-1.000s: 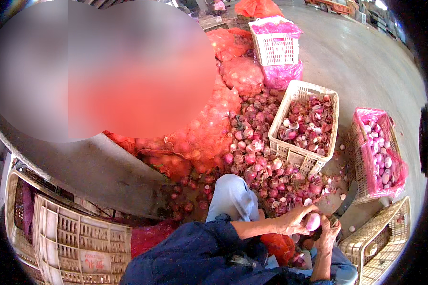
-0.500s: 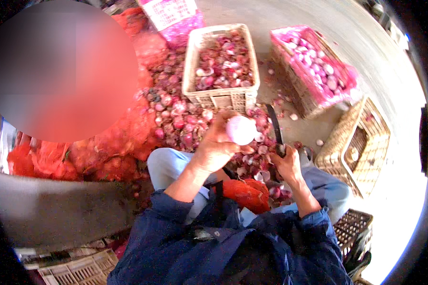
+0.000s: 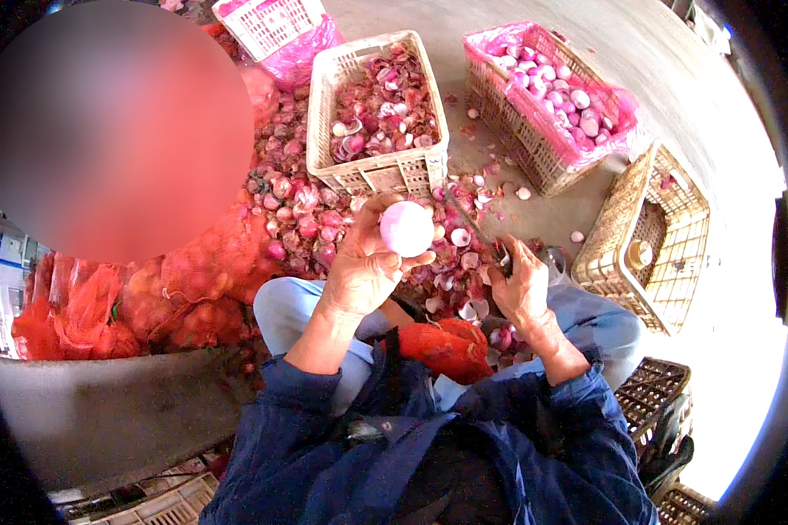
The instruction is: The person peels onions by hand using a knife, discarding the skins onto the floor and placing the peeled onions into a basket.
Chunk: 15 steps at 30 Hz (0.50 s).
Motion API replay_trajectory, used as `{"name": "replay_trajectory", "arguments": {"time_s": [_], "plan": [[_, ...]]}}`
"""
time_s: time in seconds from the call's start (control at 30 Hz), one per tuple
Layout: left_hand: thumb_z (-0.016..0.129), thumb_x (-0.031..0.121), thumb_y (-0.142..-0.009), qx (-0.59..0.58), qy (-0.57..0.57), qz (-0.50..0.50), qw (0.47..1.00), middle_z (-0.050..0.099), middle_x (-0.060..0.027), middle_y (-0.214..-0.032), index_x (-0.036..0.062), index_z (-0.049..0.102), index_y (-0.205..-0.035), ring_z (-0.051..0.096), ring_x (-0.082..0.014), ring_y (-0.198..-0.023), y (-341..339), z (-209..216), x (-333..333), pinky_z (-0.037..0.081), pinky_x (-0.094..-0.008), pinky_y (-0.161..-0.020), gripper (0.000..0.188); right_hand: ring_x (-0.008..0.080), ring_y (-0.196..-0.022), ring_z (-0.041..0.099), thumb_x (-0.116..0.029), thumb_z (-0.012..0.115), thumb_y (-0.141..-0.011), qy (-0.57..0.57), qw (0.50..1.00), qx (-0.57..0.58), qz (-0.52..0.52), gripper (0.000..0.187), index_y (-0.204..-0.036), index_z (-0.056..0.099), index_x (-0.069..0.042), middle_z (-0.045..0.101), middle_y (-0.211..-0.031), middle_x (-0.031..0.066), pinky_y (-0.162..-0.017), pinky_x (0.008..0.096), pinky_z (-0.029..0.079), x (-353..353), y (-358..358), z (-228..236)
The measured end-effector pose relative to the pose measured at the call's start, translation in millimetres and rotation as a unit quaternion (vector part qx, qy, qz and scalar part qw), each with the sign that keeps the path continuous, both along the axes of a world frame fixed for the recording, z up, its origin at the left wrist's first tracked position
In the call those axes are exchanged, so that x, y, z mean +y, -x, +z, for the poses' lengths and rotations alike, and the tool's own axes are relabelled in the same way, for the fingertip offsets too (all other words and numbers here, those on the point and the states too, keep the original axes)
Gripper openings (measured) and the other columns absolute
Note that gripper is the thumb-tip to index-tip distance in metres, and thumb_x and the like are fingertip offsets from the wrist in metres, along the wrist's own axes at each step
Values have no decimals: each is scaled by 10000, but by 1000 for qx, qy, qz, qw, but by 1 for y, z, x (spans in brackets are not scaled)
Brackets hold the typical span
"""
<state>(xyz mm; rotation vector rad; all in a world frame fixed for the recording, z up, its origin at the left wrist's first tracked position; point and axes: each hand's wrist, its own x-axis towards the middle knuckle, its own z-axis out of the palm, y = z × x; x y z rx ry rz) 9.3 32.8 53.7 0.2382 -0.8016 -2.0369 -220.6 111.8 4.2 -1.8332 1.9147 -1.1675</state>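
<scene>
My left hand [image 3: 363, 267] is closed round a peeled, pale pink onion [image 3: 406, 229], lifted over the heap between my knees. In my right hand [image 3: 521, 284] is the handle of a knife [image 3: 468, 217], its dark blade slanting up and left, apart from the onion. Beneath both hands lie onion skins [image 3: 446, 271] and unpeeled red onions [image 3: 306, 226]. Across my lap rests a red mesh bag [image 3: 442, 348].
Ahead stands a beige crate [image 3: 376, 171] of skins and onion scraps. A pink-lined crate [image 3: 534, 157] of peeled onions is at far right, with a tipped crate [image 3: 665, 254] nearer. Red net sacks [image 3: 201, 297] crowd the left; a black crate [image 3: 652, 389] sits at my right hip.
The whole view has shifted, with the crates now lower-contrast in blur and further left. My left hand still holds the onion; the knife blade now leans further left.
</scene>
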Motion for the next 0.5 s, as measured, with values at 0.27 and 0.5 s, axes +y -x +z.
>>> {"name": "replay_trajectory", "arguments": {"time_s": [0.27,0.5], "plan": [[773,74,-759,-14,-32,27,999,555,-159,-1331,82,427,-1389,568,-337,-1205,8,-19,7,518,-506,-987,720,315,-765,626,-147,745,-583,127,972,138,145,639,-1160,535,27,602,-872,129,-658,405,515,-15,-7,59],[765,82,-769,-14,-74,17,997,547,-154,-1341,82,411,-1405,572,-352,-1192,12,-16,15,536,-518,-956,728,333,-776,632,-121,704,-626,139,964,154,166,602,-1177,518,31,609,-900,143,-672,423,527,-22,-11,51]]}}
